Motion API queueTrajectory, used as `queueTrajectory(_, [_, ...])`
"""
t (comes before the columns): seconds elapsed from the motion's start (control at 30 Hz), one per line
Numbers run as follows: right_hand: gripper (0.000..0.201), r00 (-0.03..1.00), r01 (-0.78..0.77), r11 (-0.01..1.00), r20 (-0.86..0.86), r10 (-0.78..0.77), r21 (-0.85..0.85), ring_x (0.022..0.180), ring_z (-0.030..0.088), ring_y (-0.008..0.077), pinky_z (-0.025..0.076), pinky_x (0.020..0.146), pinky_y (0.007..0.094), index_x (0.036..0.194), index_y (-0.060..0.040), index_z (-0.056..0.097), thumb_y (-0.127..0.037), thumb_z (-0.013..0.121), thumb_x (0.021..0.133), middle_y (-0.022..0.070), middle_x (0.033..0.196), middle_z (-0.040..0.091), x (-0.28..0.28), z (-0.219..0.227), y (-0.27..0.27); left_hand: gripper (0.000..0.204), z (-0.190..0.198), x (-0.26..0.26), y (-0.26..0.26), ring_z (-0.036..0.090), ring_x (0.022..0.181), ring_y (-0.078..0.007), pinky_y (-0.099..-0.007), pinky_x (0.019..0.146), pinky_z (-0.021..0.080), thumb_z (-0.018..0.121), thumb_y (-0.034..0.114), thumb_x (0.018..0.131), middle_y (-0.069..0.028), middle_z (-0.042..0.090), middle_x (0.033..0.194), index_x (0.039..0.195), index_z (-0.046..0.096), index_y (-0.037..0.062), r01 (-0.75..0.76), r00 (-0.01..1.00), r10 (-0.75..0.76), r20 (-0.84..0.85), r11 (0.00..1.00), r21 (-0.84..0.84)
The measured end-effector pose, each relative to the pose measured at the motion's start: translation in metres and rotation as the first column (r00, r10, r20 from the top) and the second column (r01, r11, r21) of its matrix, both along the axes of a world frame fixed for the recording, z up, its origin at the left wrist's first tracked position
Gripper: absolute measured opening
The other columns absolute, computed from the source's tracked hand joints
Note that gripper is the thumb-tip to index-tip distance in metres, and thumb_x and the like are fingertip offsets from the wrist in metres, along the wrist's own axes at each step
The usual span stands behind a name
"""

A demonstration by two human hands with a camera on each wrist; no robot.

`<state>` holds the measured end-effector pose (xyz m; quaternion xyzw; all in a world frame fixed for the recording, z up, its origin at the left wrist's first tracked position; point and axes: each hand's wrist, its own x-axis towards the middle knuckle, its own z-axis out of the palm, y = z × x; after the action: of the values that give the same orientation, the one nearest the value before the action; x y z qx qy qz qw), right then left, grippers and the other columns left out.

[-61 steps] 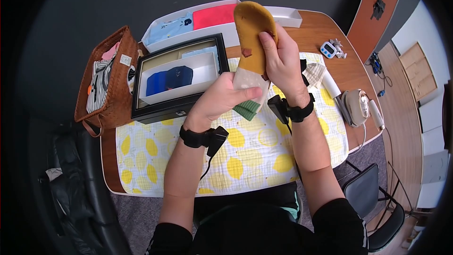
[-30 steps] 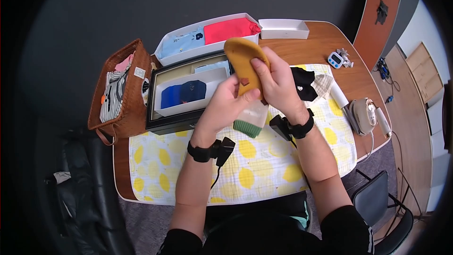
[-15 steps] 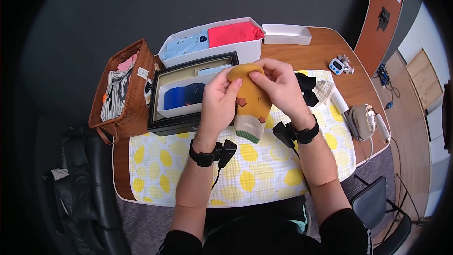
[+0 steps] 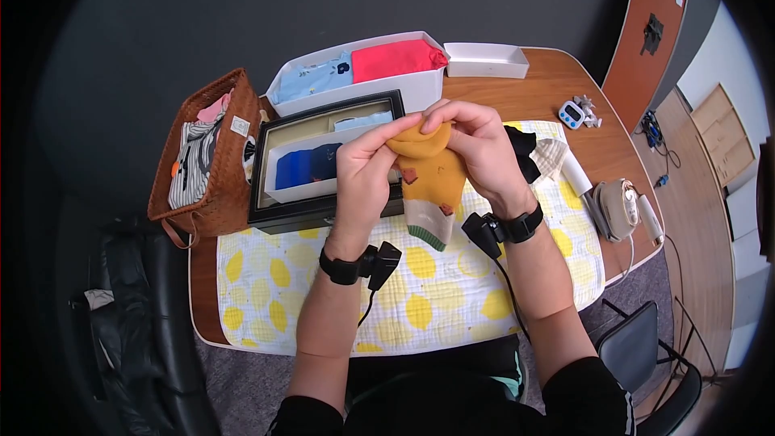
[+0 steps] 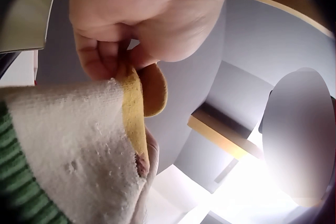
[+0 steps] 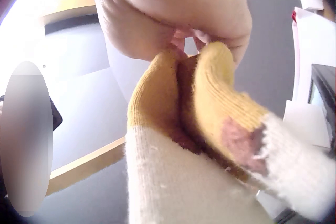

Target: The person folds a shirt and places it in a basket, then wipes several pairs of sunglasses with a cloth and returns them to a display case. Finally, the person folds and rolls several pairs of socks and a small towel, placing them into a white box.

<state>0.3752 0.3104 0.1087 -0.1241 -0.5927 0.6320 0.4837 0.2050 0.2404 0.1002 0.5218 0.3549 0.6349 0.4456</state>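
A mustard-yellow sock (image 4: 434,186) with a cream band and green cuff hangs between both hands above the cloth, its toe end folded over toward the person. The left hand (image 4: 365,168) pinches the fold's left side with thumb and fingers; the right hand (image 4: 483,149) pinches its right side. In the left wrist view the left hand (image 5: 147,14) grips the yellow fabric, the cream part (image 5: 73,150) hanging beside it. In the right wrist view the right hand (image 6: 178,14) holds the yellow fabric (image 6: 152,95), with cream fabric below.
A lemon-print cloth (image 4: 274,291) covers the table's front. At left stand a woven basket (image 4: 230,169) of clothes and a black case (image 4: 274,220) with a white box of blue items. Behind is a long white box (image 4: 420,89); at right, a black cloth (image 4: 523,149), timer (image 4: 571,115) and steamer (image 4: 615,210).
Both hands have moved to the sock's toe end, the left from lower down. That end, upright before, is now folded over, and the sock hangs lower than at first.
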Motion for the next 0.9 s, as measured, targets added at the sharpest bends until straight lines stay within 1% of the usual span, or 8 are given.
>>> queueTrajectory(0.13, [0.018,0.998,-0.026,0.999,-0.059,0.023,-0.045,0.087,0.063,0.0102,0.050,0.081,0.0232,0.091,-0.0002,0.069,0.010,0.055,0.092,0.0021,0.096,0.068,-0.003,-0.004,0.002,0.031,-0.006,-0.003,0.003,0.065,0.084,-0.0113,-0.0223,0.069,0.053,0.046,-0.004,0.101,-0.0093,0.071,0.107,0.121,0.071,-0.0025,0.027,0.999,-0.024,-0.042,0.997,0.074])
queueTrajectory(0.23, [0.019,1.000,0.021,1.000,-0.007,-0.022,-0.007,0.087,0.063,0.0111,0.049,0.081,0.0239,0.087,0.0007,0.068,0.013,0.053,0.089,0.0025,0.094,0.067,-0.003,-0.004,0.002,0.030,0.002,0.000,0.001,0.064,0.079,-0.0107,-0.0220,0.068,0.052,0.047,-0.002,0.101,-0.0096,0.071,0.105,0.115,0.073,-0.0023,0.000,0.997,0.006,0.075,0.997,-0.074])
queueTrajectory(0.33, [0.019,0.982,0.143,0.979,0.099,-0.158,0.146,0.092,0.061,0.0151,0.046,0.086,0.0257,0.083,0.0015,0.066,0.014,0.052,0.082,0.0069,0.103,0.064,-0.002,-0.004,0.002,0.023,0.003,-0.005,0.001,0.065,0.089,-0.0101,-0.0223,0.073,0.050,0.054,0.006,0.102,-0.0083,0.072,0.107,0.112,0.072,-0.0017,0.195,0.956,-0.180,0.231,0.980,-0.044])
queueTrajectory(0.4, [0.017,0.970,0.194,0.962,0.108,-0.217,0.192,0.092,0.061,0.0159,0.046,0.087,0.0257,0.078,0.0024,0.065,0.013,0.052,0.079,0.0072,0.104,0.064,-0.001,-0.002,0.001,0.019,-0.003,-0.003,0.002,0.065,0.088,-0.0091,-0.0223,0.073,0.051,0.060,0.008,0.100,-0.0078,0.072,0.106,0.112,0.072,-0.0014,0.007,1.000,-0.008,-0.001,0.996,-0.090])
queueTrajectory(0.43, [0.017,0.970,0.195,0.962,0.109,-0.218,0.191,0.092,0.061,0.0159,0.046,0.087,0.0257,0.078,0.0024,0.065,0.013,0.052,0.079,0.0072,0.104,0.064,-0.001,0.000,0.000,0.019,-0.005,-0.002,0.003,0.065,0.088,-0.0091,-0.0223,0.073,0.051,0.060,0.008,0.100,-0.0078,0.072,0.106,0.112,0.072,-0.0014,0.008,1.000,-0.008,-0.001,0.996,-0.091])
queueTrajectory(0.5, [0.013,0.979,0.156,0.985,0.120,-0.164,0.075,0.087,0.061,0.0118,0.048,0.082,0.0258,0.087,0.0019,0.067,0.008,0.055,0.088,0.0039,0.099,0.066,0.001,0.005,-0.003,0.016,-0.009,-0.001,0.006,0.066,0.083,-0.0076,-0.0203,0.068,0.053,0.067,0.006,0.098,-0.0067,0.072,0.095,0.111,0.072,-0.0020,-0.033,0.999,0.032,-0.016,0.999,-0.008])
queueTrajectory(0.7, [0.019,0.966,0.231,0.968,0.098,-0.241,0.101,0.084,0.060,0.0053,0.049,0.075,0.0196,0.115,0.0014,0.060,-0.002,0.064,0.097,0.0042,0.100,0.065,-0.013,-0.005,-0.006,0.012,-0.007,0.005,0.005,0.065,0.085,-0.0066,-0.0198,0.067,0.053,0.067,0.001,0.097,-0.0049,0.068,0.098,0.107,0.070,-0.0044,-0.154,0.983,0.162,-0.083,0.984,0.089])
queueTrajectory(0.9, [0.021,0.960,0.063,0.998,0.273,-0.063,0.010,0.093,0.065,0.0074,0.054,0.081,0.0231,0.116,0.0019,0.058,0.001,0.065,0.096,0.0059,0.102,0.066,-0.007,0.008,-0.009,0.013,-0.013,0.000,0.009,0.066,0.090,-0.0106,-0.0243,0.079,0.055,0.064,-0.002,0.097,-0.0069,0.066,0.103,0.110,0.063,-0.0045,-0.143,0.982,0.159,-0.099,0.978,0.152])
